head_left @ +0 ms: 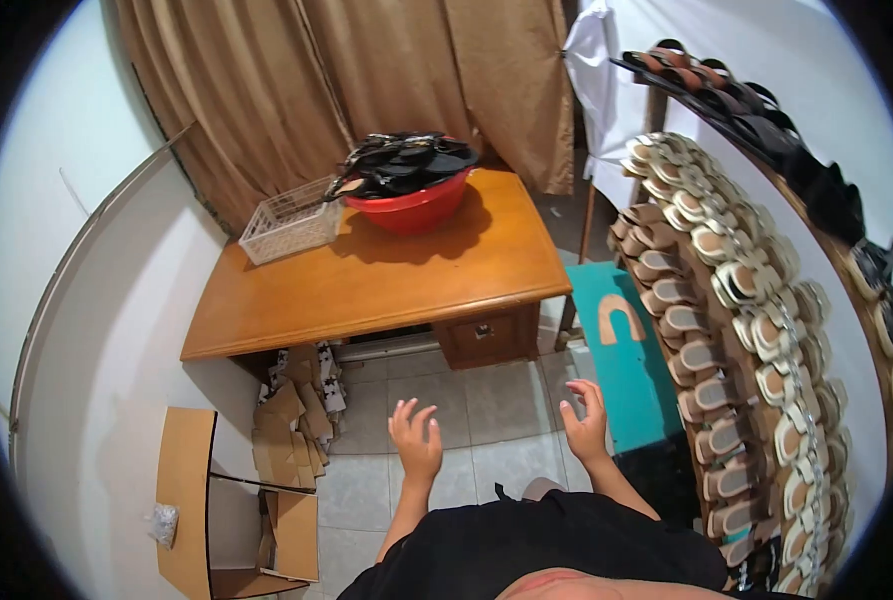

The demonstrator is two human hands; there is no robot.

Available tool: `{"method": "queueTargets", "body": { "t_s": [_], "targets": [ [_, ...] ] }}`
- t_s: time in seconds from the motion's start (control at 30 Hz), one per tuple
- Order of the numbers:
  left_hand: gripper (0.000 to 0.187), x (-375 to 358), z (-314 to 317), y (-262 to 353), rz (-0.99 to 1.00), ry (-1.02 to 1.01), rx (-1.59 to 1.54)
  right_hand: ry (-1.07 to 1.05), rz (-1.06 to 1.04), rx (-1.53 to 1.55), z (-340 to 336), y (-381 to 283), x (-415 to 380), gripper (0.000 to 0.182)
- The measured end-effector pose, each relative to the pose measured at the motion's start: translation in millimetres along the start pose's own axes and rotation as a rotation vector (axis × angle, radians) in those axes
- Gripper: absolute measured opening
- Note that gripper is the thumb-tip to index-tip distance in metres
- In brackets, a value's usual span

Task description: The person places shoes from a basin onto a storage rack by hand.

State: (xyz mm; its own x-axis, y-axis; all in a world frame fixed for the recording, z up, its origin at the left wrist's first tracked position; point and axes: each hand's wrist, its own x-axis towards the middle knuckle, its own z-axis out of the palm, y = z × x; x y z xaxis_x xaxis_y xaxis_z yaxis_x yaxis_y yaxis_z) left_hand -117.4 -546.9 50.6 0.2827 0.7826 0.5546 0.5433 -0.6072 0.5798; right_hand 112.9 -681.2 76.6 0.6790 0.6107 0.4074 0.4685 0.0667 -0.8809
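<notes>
My left hand [416,440] is held up over the tiled floor, fingers apart, with nothing in it. To its right, my right hand [585,418] is raised too, its fingers spread and slightly curled around nothing. A teal board [621,385] lies closest to my right hand, and a tan U-shaped piece [620,320] rests on it. Ahead stands a wooden desk [386,290]. On the desk sits a red basin [411,210] heaped with black sandals [406,165], beside a white plastic basket [291,222]. Neither hand touches any of these.
Shelves along the right carry rows of beige sandals [711,243], brown sandals [683,320] and dark sandals [756,130]. An open cardboard box [184,490] stands at lower left, near stacked cardboard pieces [291,420]. Brown curtains [396,70] hang behind the desk.
</notes>
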Motion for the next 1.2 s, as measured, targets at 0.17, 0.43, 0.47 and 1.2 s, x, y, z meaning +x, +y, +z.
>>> {"method": "queueTargets", "body": {
  "t_s": [0.17, 0.43, 0.47, 1.2],
  "targets": [
    [0.021, 22, 40, -38, -0.051, -0.009, -0.039, -0.066, -0.016, 0.014, 51, 41, 61, 0.025],
    [0.021, 161, 96, -57, -0.020, 0.051, 0.054, -0.194, -0.054, 0.142, 141, 64, 219, 0.015],
    [0.020, 184, 101, -57, -0.019, 0.078, 0.075, -0.204, -0.064, 0.142, 148, 59, 242, 0.015],
    [0.014, 403, 110, -215, -0.032, 0.241, 0.007, -0.249, -0.620, -0.384, 401, -7, 617, 0.031]
  ]
}}
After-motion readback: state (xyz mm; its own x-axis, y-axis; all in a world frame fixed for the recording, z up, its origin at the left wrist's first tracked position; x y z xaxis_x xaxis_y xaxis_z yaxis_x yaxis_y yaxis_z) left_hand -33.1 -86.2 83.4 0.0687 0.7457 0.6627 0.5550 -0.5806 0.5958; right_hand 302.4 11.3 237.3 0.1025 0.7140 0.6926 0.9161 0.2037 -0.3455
